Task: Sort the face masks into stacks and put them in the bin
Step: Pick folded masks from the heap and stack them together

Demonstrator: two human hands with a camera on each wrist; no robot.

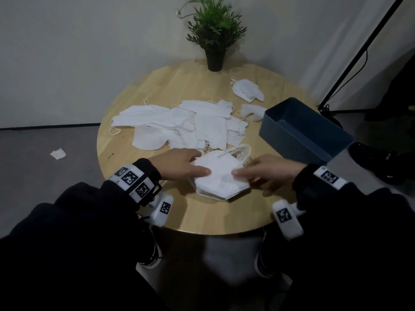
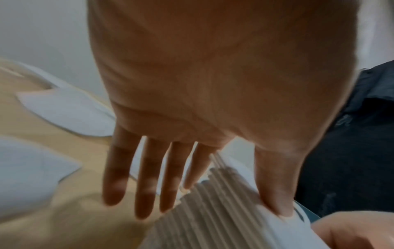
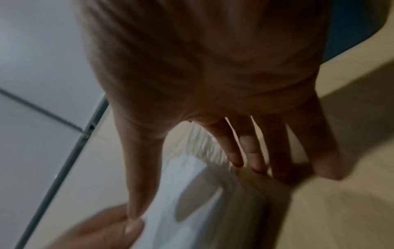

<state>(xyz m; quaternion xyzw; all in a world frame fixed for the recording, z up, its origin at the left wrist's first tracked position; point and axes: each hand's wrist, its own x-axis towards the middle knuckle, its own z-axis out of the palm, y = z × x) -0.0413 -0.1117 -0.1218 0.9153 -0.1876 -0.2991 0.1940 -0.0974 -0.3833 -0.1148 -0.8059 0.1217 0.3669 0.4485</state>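
Squaring up a stack of folded masks [image 1: 219, 178] between two grips: left hand [image 1: 182, 163] lying with fingers nearly straight along the stack's left edge and thumb pressing on the top mask, right hand [image 1: 272, 171] mirroring it on the right edge, thumb tip on top, fingers extended down the side; neither curling around anything, both only bracing. Sitting near the front of the round wooden bench [image 1: 139, 90], just in front of the loose masks [image 1: 179, 124] spread across the middle. Likely handling as light, soft and springy, layers prone to sliding and fanning, so probably best clamped thumb-on-top, fingers underneath, at both side edges rather than pinched at a corner. Running its long axis roughly from far left to near right, pointed fold end toward the near edge, ear loops [image 1: 241, 151] trailing off the far side toward the blue bin [image 1: 298, 140], which is standing at the right, apparently without any masks inside so far as its visible part shows. Lying apart behind the bin: two more masks [image 1: 248, 89]. Standing at the back: a potted plant [image 1: 214, 37].
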